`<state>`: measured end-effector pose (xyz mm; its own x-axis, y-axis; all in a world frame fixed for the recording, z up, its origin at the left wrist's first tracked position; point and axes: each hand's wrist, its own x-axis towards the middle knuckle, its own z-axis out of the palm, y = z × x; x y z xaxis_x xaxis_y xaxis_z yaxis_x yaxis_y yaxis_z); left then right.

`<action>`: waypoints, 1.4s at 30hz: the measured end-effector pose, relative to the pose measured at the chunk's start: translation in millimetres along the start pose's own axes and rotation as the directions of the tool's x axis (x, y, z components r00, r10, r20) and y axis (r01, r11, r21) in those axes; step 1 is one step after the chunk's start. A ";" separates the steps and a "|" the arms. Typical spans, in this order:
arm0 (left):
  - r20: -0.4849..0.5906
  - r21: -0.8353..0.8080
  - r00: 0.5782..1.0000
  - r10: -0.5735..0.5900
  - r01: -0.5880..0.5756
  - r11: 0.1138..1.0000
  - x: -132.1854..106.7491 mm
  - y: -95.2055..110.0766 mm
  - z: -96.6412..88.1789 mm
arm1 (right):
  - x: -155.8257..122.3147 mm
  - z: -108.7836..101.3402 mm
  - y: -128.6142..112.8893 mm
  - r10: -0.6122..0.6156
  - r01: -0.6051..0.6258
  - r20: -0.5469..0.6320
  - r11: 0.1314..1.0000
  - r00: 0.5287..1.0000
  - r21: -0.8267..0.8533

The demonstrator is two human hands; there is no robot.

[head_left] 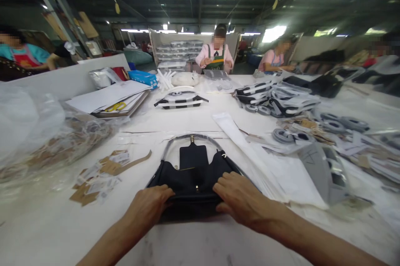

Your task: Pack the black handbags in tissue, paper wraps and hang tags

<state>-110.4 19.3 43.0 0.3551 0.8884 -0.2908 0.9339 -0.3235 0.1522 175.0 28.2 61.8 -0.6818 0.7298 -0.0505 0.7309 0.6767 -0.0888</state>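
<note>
A black handbag point(184, 180) lies on the white table in front of me, its flap point(193, 156) folded back and its wrapped handle point(178, 139) arching away from me. My left hand point(154, 199) grips the near left edge of the bag, fingers curled over it. On the near right edge, my right hand point(234, 195) holds the bag with its fingers bent over the top and the thumb lower down. The inside of the bag is mostly dark and cannot be made out.
Brown and white tags point(96, 178) lie left, beside a clear plastic bag point(62, 141). Yellow scissors point(116, 107) rest on stacked sheets. White sheets point(275, 170) spread to the right, near a pile of wrapped bags point(275, 95). Another wrapped bag point(181, 99) lies ahead. A co-worker point(215, 51) is across the table.
</note>
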 end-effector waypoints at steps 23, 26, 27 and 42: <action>-0.189 0.091 0.918 0.349 -0.338 0.937 29.9 18.6 21.8 | -8.8 49.2 3.3 -0.092 0.098 -0.374 0.995 0.923 -0.002; -0.261 0.110 0.881 0.394 -0.379 0.919 38.1 14.0 24.7 | -1.3 57.0 12.8 -0.129 0.146 -0.433 0.989 0.892 0.005; -0.294 0.133 0.865 0.406 -0.384 0.914 37.1 14.4 25.3 | -0.5 58.6 14.3 -0.132 0.152 -0.448 0.988 0.884 0.010; -0.540 0.333 0.697 0.471 -0.336 0.881 8.9 18.0 81.9 | -42.4 70.2 -47.2 0.148 -0.145 -0.381 0.989 0.913 0.037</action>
<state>-87.1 -5.3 -34.2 0.6649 0.6434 0.3794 0.7171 -0.6920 -0.0830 167.2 -41.6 -1.7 -0.5026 0.8033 0.3196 0.8201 0.5599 -0.1177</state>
